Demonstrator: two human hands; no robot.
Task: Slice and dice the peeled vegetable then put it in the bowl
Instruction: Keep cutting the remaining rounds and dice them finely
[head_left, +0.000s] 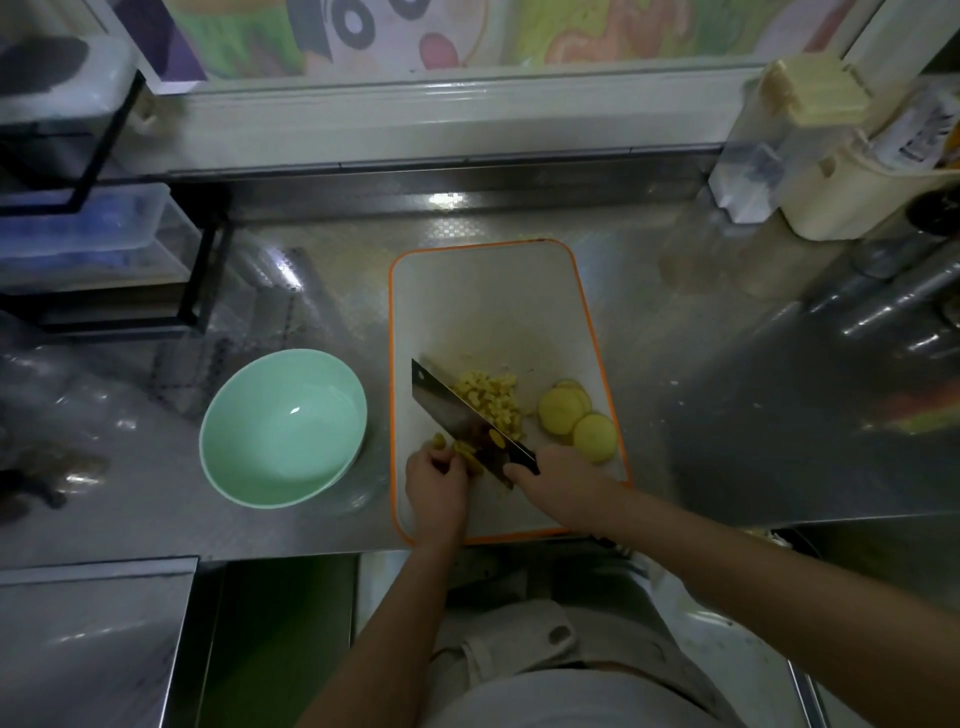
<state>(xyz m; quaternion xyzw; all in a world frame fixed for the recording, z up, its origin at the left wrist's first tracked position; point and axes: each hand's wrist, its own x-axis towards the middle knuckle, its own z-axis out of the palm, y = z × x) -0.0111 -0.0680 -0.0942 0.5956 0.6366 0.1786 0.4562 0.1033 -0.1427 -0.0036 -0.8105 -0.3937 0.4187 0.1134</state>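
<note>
Though near one bowl (283, 426), one knife (447, 410), one board (493, 312).

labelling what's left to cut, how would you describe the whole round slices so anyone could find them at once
Find the white cutting board with the orange rim on the steel counter, right of the green bowl. Near its right edge lies an overlapping stack of round slices. Unlike the diced pile beside the knife, they are flat, whole pale-yellow discs.

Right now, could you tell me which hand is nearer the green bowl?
Left. The left hand holds vegetable strips just beside the bowl; the right hand grips the knife farther away.
</note>
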